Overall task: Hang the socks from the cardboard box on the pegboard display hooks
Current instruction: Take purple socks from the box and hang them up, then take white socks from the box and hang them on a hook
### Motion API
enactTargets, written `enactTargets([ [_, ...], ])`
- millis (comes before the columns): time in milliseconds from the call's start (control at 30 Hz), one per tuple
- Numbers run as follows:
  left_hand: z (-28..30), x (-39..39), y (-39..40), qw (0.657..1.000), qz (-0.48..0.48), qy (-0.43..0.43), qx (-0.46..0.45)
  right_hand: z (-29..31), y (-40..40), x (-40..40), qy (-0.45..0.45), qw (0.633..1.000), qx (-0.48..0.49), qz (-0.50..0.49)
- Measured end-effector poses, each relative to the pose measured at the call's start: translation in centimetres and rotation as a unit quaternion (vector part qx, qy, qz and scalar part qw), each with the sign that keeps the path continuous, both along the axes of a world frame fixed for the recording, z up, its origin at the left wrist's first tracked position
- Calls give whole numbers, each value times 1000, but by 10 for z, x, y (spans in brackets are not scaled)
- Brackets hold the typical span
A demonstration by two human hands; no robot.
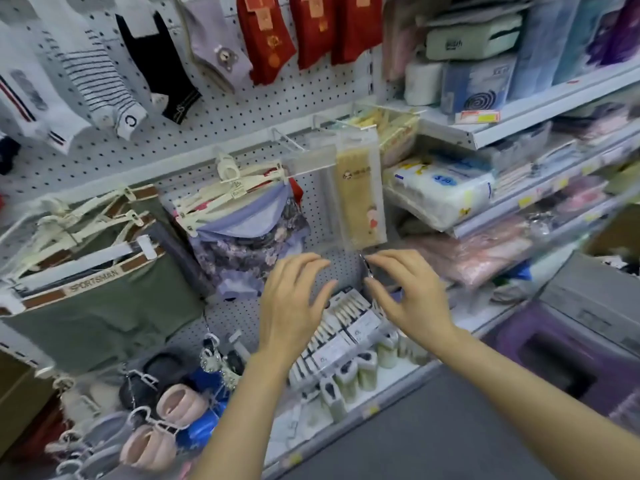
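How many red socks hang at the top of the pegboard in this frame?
3 visible: left red sock, middle red sock and right red sock, side by side along the top edge, right of the lilac bear sock. More may hang behind them.

The head camera looks forward and down, close over both forearms, at a pegboard [242, 109] display.

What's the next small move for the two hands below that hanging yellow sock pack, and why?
Probably draw both hands back and reach for another pack. The clear-wrapped yellow sock pack already hangs from the white pegboard hook, and the left hand and right hand hover open just below it, holding nothing. The cardboard box isn't clearly in view.
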State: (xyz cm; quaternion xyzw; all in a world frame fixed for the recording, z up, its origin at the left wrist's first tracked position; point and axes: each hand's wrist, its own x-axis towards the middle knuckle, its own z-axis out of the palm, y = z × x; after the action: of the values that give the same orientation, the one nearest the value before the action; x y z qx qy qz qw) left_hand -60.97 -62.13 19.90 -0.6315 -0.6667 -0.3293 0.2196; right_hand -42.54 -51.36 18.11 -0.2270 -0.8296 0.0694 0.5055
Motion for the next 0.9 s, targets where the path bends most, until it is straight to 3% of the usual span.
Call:
enactTargets([
  [267,-98,36,-21,988,-90,-35,-123,-102,-58,47,-66,987,-102,-107],
  [567,-200,119,-29,927,-203,-50,-313,-183,-110,143,-173,928,-224,-241],
  [900,-258,243,71,882,-312,9,-353,-227,-64,271,-220,857,-305,-353],
])
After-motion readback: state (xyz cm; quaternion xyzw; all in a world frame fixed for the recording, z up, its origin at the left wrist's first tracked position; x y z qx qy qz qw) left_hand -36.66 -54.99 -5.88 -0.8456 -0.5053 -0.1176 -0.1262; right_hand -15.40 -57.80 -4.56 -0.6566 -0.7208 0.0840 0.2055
